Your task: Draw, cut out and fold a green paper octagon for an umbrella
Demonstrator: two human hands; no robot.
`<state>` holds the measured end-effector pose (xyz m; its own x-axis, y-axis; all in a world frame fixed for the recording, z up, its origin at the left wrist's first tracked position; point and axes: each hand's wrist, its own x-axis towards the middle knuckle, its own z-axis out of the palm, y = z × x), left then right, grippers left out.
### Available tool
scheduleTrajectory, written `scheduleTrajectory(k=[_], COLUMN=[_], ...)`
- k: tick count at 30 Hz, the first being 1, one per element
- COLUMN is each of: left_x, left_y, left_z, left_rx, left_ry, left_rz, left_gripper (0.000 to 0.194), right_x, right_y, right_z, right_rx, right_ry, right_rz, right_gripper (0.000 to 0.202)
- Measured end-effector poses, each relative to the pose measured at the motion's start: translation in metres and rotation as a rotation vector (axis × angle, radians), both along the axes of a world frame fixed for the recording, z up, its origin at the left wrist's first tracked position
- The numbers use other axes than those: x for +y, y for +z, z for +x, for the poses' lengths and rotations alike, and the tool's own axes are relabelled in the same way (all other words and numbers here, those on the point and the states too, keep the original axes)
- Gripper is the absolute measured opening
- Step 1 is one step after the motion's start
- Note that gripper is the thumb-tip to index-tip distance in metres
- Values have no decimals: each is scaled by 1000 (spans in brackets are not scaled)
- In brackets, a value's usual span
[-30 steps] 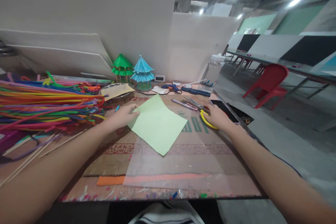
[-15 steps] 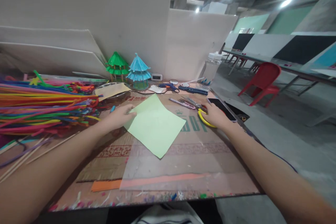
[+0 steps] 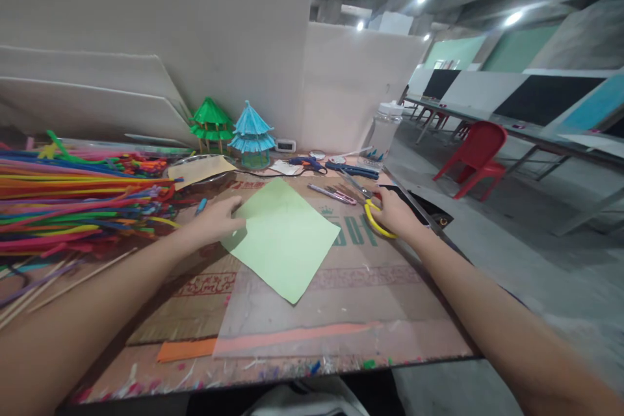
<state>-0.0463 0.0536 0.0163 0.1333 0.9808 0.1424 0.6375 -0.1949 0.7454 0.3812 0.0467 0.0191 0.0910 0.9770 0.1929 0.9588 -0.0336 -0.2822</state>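
Observation:
A square sheet of light green paper (image 3: 285, 244) lies turned cornerwise on the table, over a clear sheet and brown cardboard. At its left corner is my left hand (image 3: 217, 220), thumb and forefinger apart, touching or just over the paper's edge. My right hand (image 3: 396, 211) has its fingers on the yellow-handled scissors (image 3: 379, 227) at the right of the table. The scissors' blades point away to the upper left. Beside them lie a pen (image 3: 324, 192) and a pink-handled tool (image 3: 347, 197).
Bundled pipe cleaners (image 3: 73, 201) and thin sticks (image 3: 80, 279) cover the left side. Behind stand a green pavilion model (image 3: 210, 122), a blue one (image 3: 251, 133), a glue gun (image 3: 308, 162) and a clear bottle (image 3: 387, 127). An orange strip (image 3: 188, 350) lies near the front edge.
The view has shifted slightly, moving the scene a little left. My right hand stays at the scissors, whose blades now show more clearly. The left hand stays by the paper's left corner.

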Motion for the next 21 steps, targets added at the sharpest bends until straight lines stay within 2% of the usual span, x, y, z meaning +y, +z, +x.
scheduleTrajectory(k=[4,6,10,12,16,21], left_x=[-5,-10,-22,-27,-29,-34], left_y=[1,4,11,11,4,1], left_z=[8,12,23,27,33,40], left_rx=[-95,-166,-344,-424,-531,-552], left_ry=[-31,-28,-89,-115,-124,-191], left_rz=[-19,11,20,10,-5,-61], left_gripper=[32,39,56,57,58,60], right_x=[-1,-7,-29,-38,-46,-50], right_y=[7,13,27,31,34,33], right_z=[-5,-14,-38,-49,-61,-67], right_rx=[160,268,710,922,1178,1243], right_ry=[26,86,394,476,509,483], right_rz=[93,118,170,130,39,6], right_gripper=[39,41,50,56,71,55])
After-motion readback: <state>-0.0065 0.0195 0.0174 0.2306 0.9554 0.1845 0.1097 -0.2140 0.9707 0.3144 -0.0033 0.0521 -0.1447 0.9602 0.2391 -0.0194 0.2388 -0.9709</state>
